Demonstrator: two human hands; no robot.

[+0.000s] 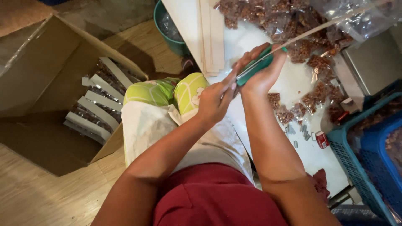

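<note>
Head view: packets (98, 102) inside cardboard box (39, 75)

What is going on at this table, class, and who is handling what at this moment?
A person seated at a white table grips a green stapler in the right hand, closed around it. The left hand pinches a white card strip on a clear bag. Small bags of brown snacks lie across the table. A cardboard box on the floor holds finished packs.
</note>
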